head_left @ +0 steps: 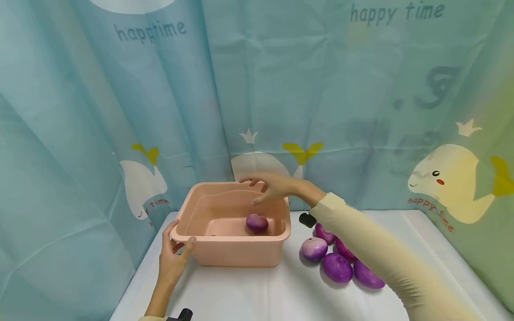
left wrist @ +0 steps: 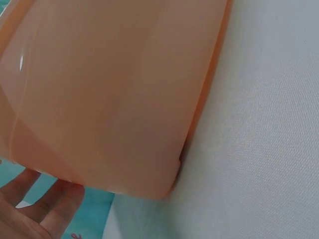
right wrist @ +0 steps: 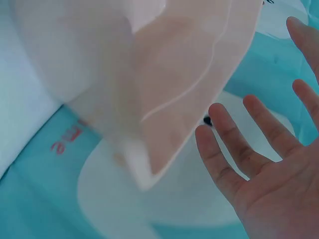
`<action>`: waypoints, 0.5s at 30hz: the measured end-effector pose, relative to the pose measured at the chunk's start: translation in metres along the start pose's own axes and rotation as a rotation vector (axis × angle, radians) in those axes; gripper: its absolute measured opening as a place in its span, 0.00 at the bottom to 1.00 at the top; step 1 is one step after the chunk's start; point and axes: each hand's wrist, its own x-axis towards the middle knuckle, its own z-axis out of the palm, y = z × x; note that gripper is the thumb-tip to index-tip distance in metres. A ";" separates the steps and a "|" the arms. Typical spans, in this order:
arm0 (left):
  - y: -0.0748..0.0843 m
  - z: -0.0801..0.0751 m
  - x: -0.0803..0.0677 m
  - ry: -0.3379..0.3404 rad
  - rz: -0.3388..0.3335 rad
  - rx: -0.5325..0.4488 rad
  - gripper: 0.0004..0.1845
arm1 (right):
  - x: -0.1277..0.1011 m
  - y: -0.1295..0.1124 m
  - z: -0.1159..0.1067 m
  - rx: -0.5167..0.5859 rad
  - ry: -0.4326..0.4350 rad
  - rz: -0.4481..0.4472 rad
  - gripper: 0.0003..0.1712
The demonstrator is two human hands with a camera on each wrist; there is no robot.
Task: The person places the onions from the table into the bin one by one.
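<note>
The left hand (head_left: 172,261) pinches the near-left rim of the pink basin (head_left: 237,252), likely to steady it, while the right hand (head_left: 273,185), fingers spread, grasps nothing; an onion (head_left: 257,223) lies inside, further onions (head_left: 337,268) on the tabletop (head_left: 249,292).

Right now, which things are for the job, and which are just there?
For the job, it seems:
Pink basin, held by the left hand
Purple onion inside it
Group of purple onions beside it
Right hand, empty, near the far rim

Just there:
Whale curtain behind
White table underneath
</note>
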 end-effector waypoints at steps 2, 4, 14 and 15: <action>-0.001 0.000 0.001 0.001 0.004 -0.006 0.39 | -0.016 0.003 -0.005 0.013 0.014 -0.002 0.42; -0.002 0.000 0.001 -0.002 0.002 -0.017 0.39 | -0.032 0.006 -0.010 0.018 0.028 -0.011 0.42; -0.001 0.001 0.002 -0.031 -0.017 -0.033 0.40 | -0.127 0.030 -0.019 -0.067 0.143 0.080 0.43; -0.001 0.001 0.002 -0.032 -0.019 -0.034 0.41 | -0.136 0.033 -0.019 -0.063 0.150 0.087 0.43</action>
